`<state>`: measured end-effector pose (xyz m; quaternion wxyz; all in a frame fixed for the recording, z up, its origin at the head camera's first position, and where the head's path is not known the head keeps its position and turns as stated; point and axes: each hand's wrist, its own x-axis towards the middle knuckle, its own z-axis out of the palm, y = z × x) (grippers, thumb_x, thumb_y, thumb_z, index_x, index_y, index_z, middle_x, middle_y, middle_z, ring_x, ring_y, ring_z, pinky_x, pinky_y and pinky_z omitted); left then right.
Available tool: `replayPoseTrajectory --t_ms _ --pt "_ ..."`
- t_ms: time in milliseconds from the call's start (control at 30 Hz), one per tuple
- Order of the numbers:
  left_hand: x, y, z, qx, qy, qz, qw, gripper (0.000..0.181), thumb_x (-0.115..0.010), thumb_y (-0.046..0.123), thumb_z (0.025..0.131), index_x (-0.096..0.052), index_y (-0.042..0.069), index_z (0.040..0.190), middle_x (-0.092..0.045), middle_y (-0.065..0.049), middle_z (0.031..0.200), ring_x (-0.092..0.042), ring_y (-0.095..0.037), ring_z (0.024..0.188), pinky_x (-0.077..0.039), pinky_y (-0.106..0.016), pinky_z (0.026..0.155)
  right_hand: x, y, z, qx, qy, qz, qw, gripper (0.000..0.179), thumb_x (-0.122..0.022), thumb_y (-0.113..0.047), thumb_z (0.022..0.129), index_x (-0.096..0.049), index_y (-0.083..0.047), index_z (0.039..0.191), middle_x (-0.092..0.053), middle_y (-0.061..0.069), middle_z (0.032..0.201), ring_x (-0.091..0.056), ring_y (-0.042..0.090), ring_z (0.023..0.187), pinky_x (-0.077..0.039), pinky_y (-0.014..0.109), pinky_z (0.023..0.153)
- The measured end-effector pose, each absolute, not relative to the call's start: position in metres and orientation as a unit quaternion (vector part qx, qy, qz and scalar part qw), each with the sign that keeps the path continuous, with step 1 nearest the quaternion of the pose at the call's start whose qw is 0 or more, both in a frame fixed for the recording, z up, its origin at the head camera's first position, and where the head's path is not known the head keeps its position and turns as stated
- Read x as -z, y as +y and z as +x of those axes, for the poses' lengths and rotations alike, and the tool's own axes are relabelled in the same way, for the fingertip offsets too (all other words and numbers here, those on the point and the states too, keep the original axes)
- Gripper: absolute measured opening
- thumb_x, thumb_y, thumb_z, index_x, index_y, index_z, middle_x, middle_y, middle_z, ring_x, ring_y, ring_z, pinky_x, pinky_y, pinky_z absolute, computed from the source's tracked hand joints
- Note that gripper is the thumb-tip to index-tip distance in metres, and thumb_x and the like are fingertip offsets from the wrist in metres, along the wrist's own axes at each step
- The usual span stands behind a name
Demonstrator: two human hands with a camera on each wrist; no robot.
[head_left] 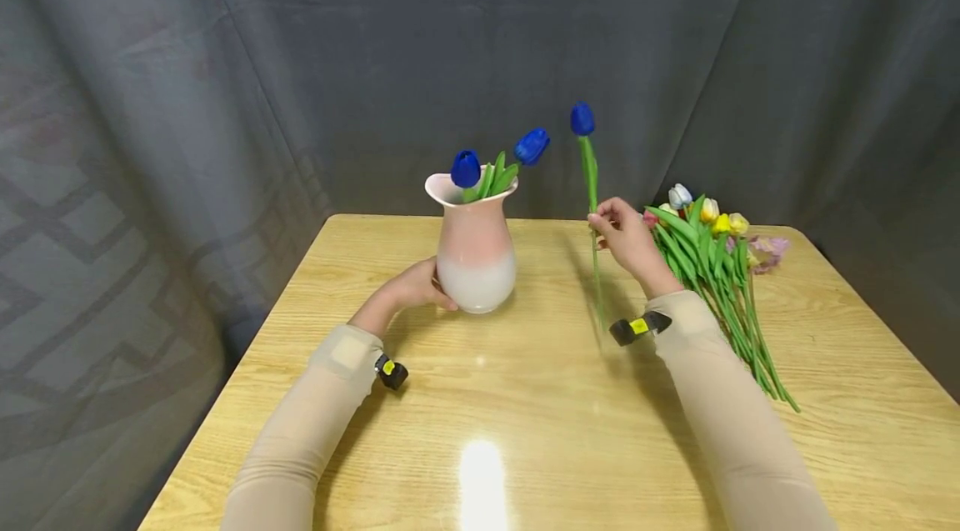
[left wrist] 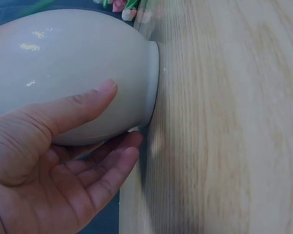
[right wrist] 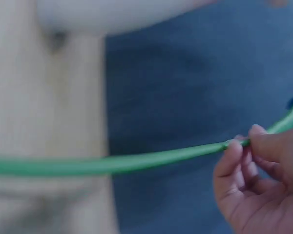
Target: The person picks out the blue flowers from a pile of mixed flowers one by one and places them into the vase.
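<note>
A pink-and-white vase (head_left: 477, 252) stands upright on the table, with two blue tulips (head_left: 532, 147) and green leaves showing above its rim. My left hand (head_left: 420, 283) holds its lower left side. In the left wrist view the thumb lies along the white belly, and the fingers curve beside the base. Off to the vase's right, my right hand (head_left: 626, 237) pinches the thin green stem of another blue tulip (head_left: 582, 120) between thumb and fingertips. That tulip is upright, its bloom above the hand and its stem hanging below. The right wrist view shows the pinched stem (right wrist: 161, 158) close up.
On the right of the wooden table (head_left: 555, 431) lies a bunch of artificial tulips (head_left: 705, 252) in white, yellow and pink, with a lilac flower (head_left: 768, 252) beside them. Their stems point toward the front. A grey curtain (head_left: 480, 39) hangs behind the table.
</note>
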<state>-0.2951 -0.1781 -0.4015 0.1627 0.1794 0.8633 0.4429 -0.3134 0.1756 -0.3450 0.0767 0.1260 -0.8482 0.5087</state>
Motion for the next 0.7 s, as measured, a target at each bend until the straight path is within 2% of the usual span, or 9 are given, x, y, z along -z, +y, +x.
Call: replayPoseTrajectory --t_ms 167,267,367,500,600,700 --pt "0.402 -0.178 -0.296 -0.442 0.864 0.177 0.163 0.075 -0.080 0.003 0.076 -0.039 0.000 0.139 -0.054 -0.019 0.124 -0.057 -0.028 0.103 -0.050 -0.036 0.088 0.309 0.181 -0.281 -0.548 -0.793 0.190 0.186 0.020 -0.053 -0.012 0.099 -0.052 0.006 0.107 -0.061 -0.011 0.087 -0.055 0.005 0.065 -0.048 0.017 0.058" --pt "0.402 -0.178 -0.296 -0.442 0.865 0.176 0.161 0.075 -0.080 0.003 0.076 -0.040 0.002 0.139 -0.054 -0.018 0.125 -0.056 -0.029 0.105 -0.050 -0.038 0.089 0.296 0.181 -0.263 -0.539 -0.785 0.219 0.212 0.017 -0.055 -0.011 0.098 -0.056 0.004 0.105 -0.064 -0.016 0.089 -0.055 0.007 0.063 -0.047 0.017 0.058" --pt "0.401 -0.178 -0.296 -0.443 0.864 0.176 0.161 0.075 -0.080 0.003 0.076 -0.040 0.003 0.139 -0.054 -0.017 0.126 -0.055 -0.029 0.106 -0.049 -0.039 0.089 0.294 0.178 -0.250 -0.518 -0.796 0.235 0.208 0.014 -0.056 -0.011 0.098 -0.059 0.001 0.103 -0.065 -0.013 0.090 -0.057 0.009 0.064 -0.047 0.018 0.059" --pt "0.400 -0.179 -0.296 -0.442 0.864 0.178 0.160 0.075 -0.080 0.003 0.076 -0.040 0.003 0.140 -0.054 -0.017 0.126 -0.055 -0.028 0.106 -0.049 -0.038 0.090 0.304 0.169 -0.243 -0.495 -0.812 0.251 0.183 0.010 -0.057 -0.008 0.097 -0.060 0.002 0.100 -0.066 0.005 0.088 -0.058 0.009 0.064 -0.048 0.018 0.061" --pt "0.400 -0.179 -0.297 -0.440 0.866 0.176 0.161 0.075 -0.080 0.004 0.076 -0.040 0.003 0.139 -0.054 -0.017 0.125 -0.055 -0.028 0.105 -0.049 -0.038 0.090 0.317 0.161 -0.241 -0.492 -0.821 0.250 0.144 0.011 -0.057 -0.007 0.097 -0.060 0.002 0.101 -0.065 0.015 0.090 -0.058 0.008 0.066 -0.049 0.020 0.062" --pt "0.401 -0.179 -0.297 -0.441 0.865 0.174 0.163 0.076 -0.080 0.004 0.076 -0.039 0.002 0.140 -0.054 -0.017 0.125 -0.056 -0.028 0.105 -0.049 -0.038 0.090 0.331 0.152 -0.240 -0.493 -0.828 0.246 0.105 0.013 -0.057 -0.009 0.097 -0.060 0.002 0.103 -0.066 0.017 0.094 -0.059 0.009 0.069 -0.051 0.022 0.064"
